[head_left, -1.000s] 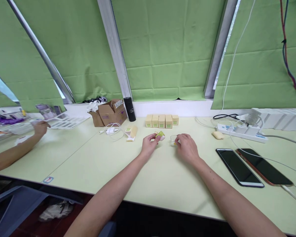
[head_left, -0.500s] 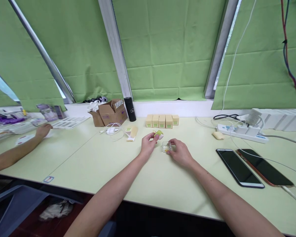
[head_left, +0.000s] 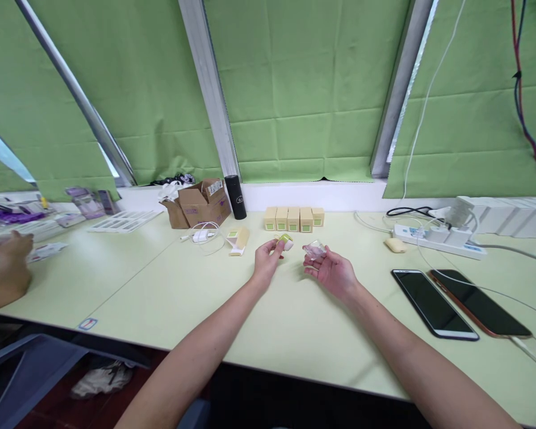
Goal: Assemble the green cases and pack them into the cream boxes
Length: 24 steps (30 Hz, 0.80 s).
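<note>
Between the fingers of my left hand [head_left: 267, 262] is a small green-and-white item [head_left: 286, 241], raised a little above the table; its exact kind is too small to tell. My right hand [head_left: 335, 271] grips a clear plastic case [head_left: 315, 249] at the fingertips, tilted, with the palm turned partly upward. The two held things are close together but apart. Beyond my left hand, an opened cardboard box [head_left: 238, 241] lies on its side. Several small tan boxes with green labels [head_left: 293, 220] stand in a row past both hands.
A carton [head_left: 201, 205], a black tumbler [head_left: 236, 197] and a white charger with cable [head_left: 201, 236] stand at the back left. On the right lie two phones [head_left: 434, 304] [head_left: 480, 302] and a power strip [head_left: 438, 238]. A co-worker's hand [head_left: 13, 253] is at far left.
My right hand has lifted the clear case off the table and turned it over, palm rotating upward. My left hand has barely moved. The co-worker's hand has drawn back to the left.
</note>
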{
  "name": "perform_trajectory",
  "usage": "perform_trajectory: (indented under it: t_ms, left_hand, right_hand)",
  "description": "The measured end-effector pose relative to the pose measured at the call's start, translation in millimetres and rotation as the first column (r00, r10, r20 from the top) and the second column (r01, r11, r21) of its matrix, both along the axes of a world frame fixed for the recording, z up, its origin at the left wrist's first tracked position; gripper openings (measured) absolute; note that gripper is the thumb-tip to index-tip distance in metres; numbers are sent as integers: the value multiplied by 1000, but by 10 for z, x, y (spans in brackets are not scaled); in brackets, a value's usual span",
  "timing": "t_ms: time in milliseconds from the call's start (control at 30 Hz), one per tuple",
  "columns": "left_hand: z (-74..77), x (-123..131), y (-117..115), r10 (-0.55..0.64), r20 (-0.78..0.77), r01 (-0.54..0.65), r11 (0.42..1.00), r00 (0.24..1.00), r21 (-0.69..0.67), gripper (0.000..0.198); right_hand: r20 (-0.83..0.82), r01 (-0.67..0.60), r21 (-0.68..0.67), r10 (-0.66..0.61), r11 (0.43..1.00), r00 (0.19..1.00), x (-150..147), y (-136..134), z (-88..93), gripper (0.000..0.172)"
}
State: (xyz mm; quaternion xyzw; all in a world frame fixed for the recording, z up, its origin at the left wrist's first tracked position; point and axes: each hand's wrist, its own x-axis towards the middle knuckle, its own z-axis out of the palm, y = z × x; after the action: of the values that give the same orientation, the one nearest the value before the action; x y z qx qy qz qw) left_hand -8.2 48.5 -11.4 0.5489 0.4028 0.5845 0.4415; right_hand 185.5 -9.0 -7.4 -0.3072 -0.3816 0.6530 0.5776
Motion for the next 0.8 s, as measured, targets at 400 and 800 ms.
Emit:
perform_trajectory:
  t_ms: [400,800]
  left_hand:
    - [-20,3,9,-5,-9,5,1000,1000,3,55]
    - [-17,1,-2,-10,-23,10,1000,1000,10,54]
  right_hand:
    - [-38,29,-16,-30,999,999,-21,-47,45,46]
    - [204,210,167,-243,963,948,-77,13,-38,72]
